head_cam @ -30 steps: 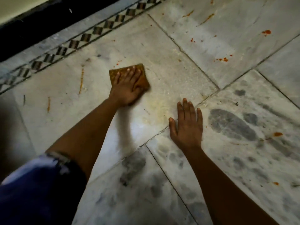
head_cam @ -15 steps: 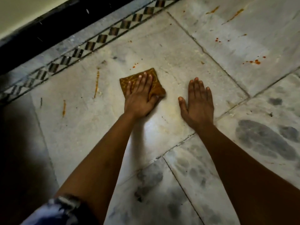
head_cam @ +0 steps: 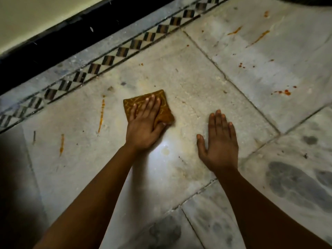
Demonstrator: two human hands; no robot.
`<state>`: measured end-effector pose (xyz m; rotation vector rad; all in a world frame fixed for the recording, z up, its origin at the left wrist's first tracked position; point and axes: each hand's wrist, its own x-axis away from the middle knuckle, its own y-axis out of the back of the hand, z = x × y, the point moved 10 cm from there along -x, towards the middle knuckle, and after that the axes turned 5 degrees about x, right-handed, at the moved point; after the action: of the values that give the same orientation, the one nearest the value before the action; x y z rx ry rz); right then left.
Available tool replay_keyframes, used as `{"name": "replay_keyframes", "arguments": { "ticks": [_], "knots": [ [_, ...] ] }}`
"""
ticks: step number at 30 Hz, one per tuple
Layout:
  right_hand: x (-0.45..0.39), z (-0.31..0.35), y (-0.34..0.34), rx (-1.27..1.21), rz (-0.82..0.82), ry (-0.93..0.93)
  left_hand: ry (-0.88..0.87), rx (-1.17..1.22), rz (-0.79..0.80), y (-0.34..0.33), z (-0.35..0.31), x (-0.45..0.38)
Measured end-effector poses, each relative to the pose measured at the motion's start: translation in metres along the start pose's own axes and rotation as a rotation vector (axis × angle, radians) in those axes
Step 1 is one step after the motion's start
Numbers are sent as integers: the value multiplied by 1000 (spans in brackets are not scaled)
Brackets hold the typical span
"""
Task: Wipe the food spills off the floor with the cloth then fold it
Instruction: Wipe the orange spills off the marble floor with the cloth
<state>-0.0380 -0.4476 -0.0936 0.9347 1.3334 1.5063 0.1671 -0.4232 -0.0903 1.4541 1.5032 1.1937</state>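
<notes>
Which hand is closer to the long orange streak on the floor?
The left hand. It presses the cloth just right of the orange streak. The right hand lies flat on the floor, farther right.

Pale marble floor w/ checkered border strip, black skirting below cream wall; dim light.

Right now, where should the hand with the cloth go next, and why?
Probably slide the left hand, pressing the cloth flat, leftward to the orange streak. It looks like the nearest spill. The right hand lies flat on the floor, so it can stay as support.
</notes>
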Motion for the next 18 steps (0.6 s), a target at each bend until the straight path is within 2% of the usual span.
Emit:
{"name": "replay_keyframes", "arguments": {
  "ticks": [3,7,10,13,18],
  "knots": [
    [-1,0,-1,-2,-6,4,83,29,-49,9,9,-26],
    [0,-1,0,-12,-4,-1,345,132,-151,30,55,-93],
    [-1,-1,-1,-15,-10,-3,451,122,-117,42,76,-148],
    [0,-1,0,-24,-10,0,340,42,-32,35,51,-175],
    [-2,-1,-1,-55,-7,-2,-107,26,6,25,4,-121]
  ]
}}
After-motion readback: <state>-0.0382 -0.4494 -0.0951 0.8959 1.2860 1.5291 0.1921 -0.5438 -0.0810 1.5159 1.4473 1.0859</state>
